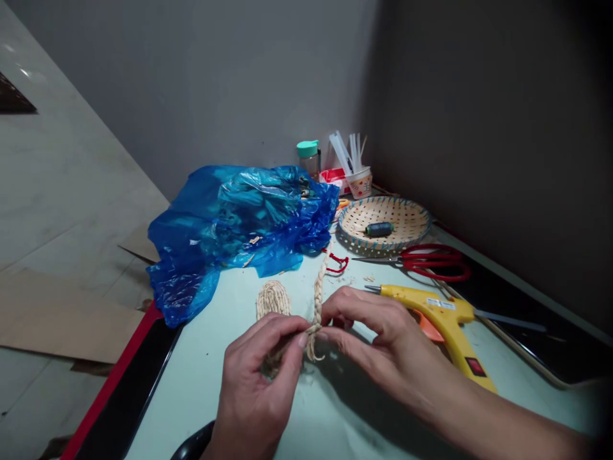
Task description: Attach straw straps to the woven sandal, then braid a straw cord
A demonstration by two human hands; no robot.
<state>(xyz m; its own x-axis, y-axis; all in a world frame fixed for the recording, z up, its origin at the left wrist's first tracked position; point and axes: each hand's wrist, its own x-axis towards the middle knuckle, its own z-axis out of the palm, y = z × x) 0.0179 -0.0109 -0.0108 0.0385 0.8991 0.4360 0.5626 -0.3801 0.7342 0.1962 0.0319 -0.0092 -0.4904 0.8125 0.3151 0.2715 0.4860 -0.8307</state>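
Note:
A cream braided cord (318, 291) runs away from me over the pale table, its loose strand ends curling at the near end. My left hand (265, 367) pinches that near end between thumb and forefinger. From the other side, my right hand (371, 329) closes thumb and fingers on the same spot of the braid. Just beyond my left hand lies a coiled, oval piece of the same cream cord (272, 298), partly hidden by the fingers. A red cord (339, 263) lies by the far part of the braid.
At the back left spreads a blue plastic bag (244, 211). A woven basket (407, 214) holds a thread spool (378, 229). Red-handled scissors (433, 262) and a yellow glue gun (433, 305) lie at right. Behind stand a teal-lidded jar (308, 156) and a cup (360, 183) of glue sticks.

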